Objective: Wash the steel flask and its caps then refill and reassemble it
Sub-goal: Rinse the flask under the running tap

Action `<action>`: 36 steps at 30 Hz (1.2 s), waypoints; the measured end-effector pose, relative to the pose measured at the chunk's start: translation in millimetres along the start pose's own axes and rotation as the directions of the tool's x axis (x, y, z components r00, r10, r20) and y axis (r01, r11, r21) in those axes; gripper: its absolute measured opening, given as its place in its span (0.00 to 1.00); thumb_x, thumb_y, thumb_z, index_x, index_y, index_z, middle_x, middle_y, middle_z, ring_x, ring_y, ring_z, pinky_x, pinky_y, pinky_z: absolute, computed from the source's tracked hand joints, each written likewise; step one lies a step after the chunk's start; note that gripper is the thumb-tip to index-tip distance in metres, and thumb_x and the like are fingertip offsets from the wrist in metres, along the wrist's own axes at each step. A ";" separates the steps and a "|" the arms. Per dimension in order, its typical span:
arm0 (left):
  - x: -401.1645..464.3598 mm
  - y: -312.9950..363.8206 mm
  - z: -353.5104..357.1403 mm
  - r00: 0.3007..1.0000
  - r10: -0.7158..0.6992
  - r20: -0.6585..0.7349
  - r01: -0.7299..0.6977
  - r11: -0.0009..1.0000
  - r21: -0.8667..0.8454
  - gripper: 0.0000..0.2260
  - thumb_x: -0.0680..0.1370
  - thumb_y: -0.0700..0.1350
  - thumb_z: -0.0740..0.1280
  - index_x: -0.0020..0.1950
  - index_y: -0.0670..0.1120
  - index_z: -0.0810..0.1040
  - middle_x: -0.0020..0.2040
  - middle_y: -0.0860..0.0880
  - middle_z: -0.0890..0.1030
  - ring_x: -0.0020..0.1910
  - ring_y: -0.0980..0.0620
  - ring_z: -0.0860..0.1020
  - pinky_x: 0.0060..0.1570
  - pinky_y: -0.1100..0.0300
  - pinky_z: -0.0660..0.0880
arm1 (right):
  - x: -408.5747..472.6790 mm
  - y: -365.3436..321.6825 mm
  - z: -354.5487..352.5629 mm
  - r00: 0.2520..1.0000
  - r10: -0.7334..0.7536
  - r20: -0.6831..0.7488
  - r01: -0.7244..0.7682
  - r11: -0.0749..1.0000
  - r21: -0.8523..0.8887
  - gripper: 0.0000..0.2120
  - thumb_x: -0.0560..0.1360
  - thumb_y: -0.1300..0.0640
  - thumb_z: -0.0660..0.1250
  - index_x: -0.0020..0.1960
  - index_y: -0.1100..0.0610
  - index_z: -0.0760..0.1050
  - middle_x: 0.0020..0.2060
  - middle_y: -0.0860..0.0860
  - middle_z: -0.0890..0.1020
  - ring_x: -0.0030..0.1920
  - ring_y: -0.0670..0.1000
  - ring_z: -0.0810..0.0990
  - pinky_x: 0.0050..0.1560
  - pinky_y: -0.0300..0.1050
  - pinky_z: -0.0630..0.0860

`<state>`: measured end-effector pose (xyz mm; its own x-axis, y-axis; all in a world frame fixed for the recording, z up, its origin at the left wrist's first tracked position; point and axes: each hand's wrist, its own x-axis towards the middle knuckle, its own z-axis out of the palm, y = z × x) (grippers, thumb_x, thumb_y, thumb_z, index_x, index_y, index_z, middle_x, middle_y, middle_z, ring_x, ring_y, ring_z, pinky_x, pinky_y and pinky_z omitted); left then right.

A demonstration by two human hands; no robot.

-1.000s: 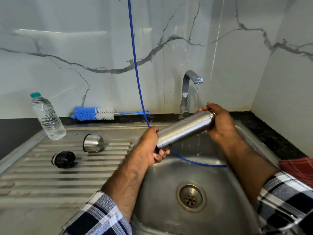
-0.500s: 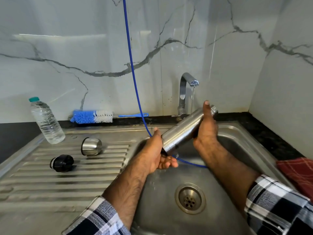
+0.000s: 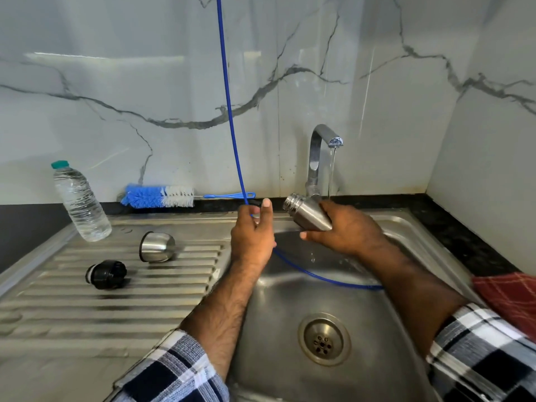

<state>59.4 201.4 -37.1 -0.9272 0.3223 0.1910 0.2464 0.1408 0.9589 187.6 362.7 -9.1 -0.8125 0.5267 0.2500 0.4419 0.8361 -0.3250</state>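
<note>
My right hand (image 3: 348, 230) grips the steel flask (image 3: 311, 217) round its body over the sink basin (image 3: 284, 303). The flask's open threaded mouth points up and to the left, just left of the thin stream running from the tap (image 3: 317, 152). My left hand (image 3: 252, 239) is raised beside the flask and apart from it, thumb up and fingers loosely curled, holding nothing that I can see. The steel cup cap (image 3: 158, 246) lies on its side on the ribbed drainboard (image 3: 116, 303). The black inner stopper (image 3: 106, 274) lies nearer the left.
A blue hose (image 3: 229, 111) hangs from above, passes my left hand and loops into the basin. A blue and white bottle brush (image 3: 159, 196) lies along the back wall. A clear water bottle (image 3: 81, 204) stands at the left. A red cloth (image 3: 510, 297) lies on the right counter.
My left hand let go of the flask's base and rose toward the hose. My right hand turned the flask so its mouth now points left instead of right.
</note>
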 end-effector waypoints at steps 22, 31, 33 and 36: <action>-6.0 18.3 -1.3 0.995 -0.053 -0.087 0.041 0.991 -0.131 0.20 0.85 0.54 0.65 0.38 0.43 0.79 0.37 0.36 0.84 0.22 0.41 0.79 0.21 0.55 0.75 | 5.8 -2.7 -16.0 0.975 -0.053 -0.216 0.025 0.991 -0.134 0.29 0.84 0.31 0.49 0.48 0.48 0.82 0.35 0.48 0.81 0.37 0.49 0.76 0.39 0.43 0.69; -14.5 8.1 13.9 0.971 0.032 -0.239 -0.020 0.998 0.053 0.26 0.80 0.64 0.59 0.35 0.46 0.78 0.33 0.45 0.81 0.29 0.37 0.82 0.30 0.42 0.83 | 4.1 -28.3 -6.7 0.987 -0.131 -0.094 0.120 0.987 -0.105 0.27 0.85 0.36 0.49 0.44 0.51 0.78 0.39 0.52 0.80 0.42 0.56 0.80 0.41 0.48 0.71; -16.3 10.7 16.0 0.959 -0.169 -0.228 0.156 0.985 -0.074 0.20 0.83 0.57 0.64 0.41 0.45 0.83 0.39 0.43 0.84 0.26 0.40 0.81 0.25 0.45 0.82 | -0.4 -31.7 -1.1 0.933 -0.310 -0.182 0.269 0.938 -0.219 0.25 0.86 0.38 0.48 0.44 0.48 0.77 0.39 0.51 0.81 0.43 0.57 0.82 0.42 0.48 0.72; -9.2 14.2 13.6 0.901 -0.410 -0.140 0.344 0.874 -0.342 0.15 0.81 0.50 0.65 0.51 0.39 0.84 0.42 0.38 0.85 0.21 0.42 0.76 0.19 0.57 0.74 | -4.7 -36.6 8.2 0.803 -0.530 -0.271 0.401 0.819 -0.411 0.25 0.87 0.40 0.49 0.58 0.50 0.82 0.49 0.51 0.86 0.48 0.57 0.84 0.55 0.53 0.74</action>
<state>75.3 213.2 -28.1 -0.9763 0.1013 -0.1913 -0.2002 -0.0861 0.9760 172.1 328.3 -5.9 -0.7840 0.0216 0.6204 0.1918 0.9589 0.2090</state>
